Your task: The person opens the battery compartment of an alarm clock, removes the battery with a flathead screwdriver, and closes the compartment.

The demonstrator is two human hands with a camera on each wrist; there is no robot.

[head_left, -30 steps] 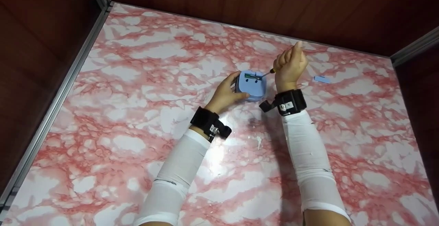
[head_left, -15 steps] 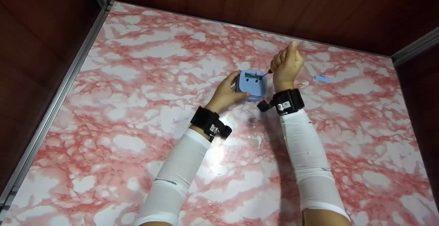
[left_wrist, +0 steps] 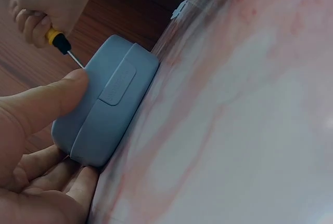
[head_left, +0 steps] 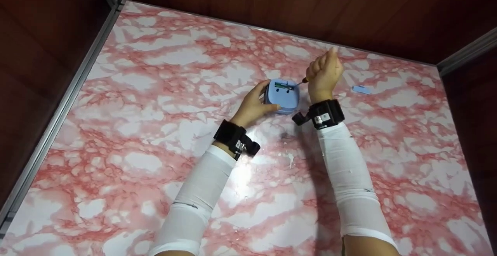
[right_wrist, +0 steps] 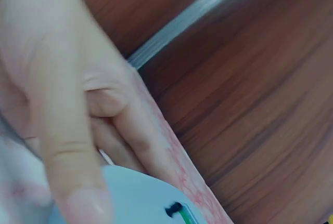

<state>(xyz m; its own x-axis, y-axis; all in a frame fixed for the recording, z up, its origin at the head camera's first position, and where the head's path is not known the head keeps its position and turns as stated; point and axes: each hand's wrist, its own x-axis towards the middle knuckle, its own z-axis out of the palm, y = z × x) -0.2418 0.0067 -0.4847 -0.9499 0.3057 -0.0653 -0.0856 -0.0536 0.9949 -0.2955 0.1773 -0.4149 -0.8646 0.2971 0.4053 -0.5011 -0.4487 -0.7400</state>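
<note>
A rounded light-blue plastic case [head_left: 284,100] stands on the table, its upper face showing an open slot with a green battery [head_left: 284,86] inside. My left hand [head_left: 255,104] grips the case from the left, thumb on its near upper edge and fingers around the side. In the left wrist view, the side of the case [left_wrist: 112,96] bears a raised rectangular tab. My right hand [head_left: 325,73] is curled round the yellow-and-black handle of a screwdriver [left_wrist: 58,41]. Its thin metal shaft points down-left to the right end of the slot; in the left wrist view my thumb and the case hide the tip.
A small light-blue cover [head_left: 361,89] lies on the table to the right of my right hand. Dark wood-grain panels [head_left: 271,3] with metal edging close off the back and sides of the red-and-white marbled table [head_left: 155,104].
My right hand with the screwdriver has shifted slightly left, closer to the case. My left hand keeps its grip on the case; the whole head view has drifted a little.
</note>
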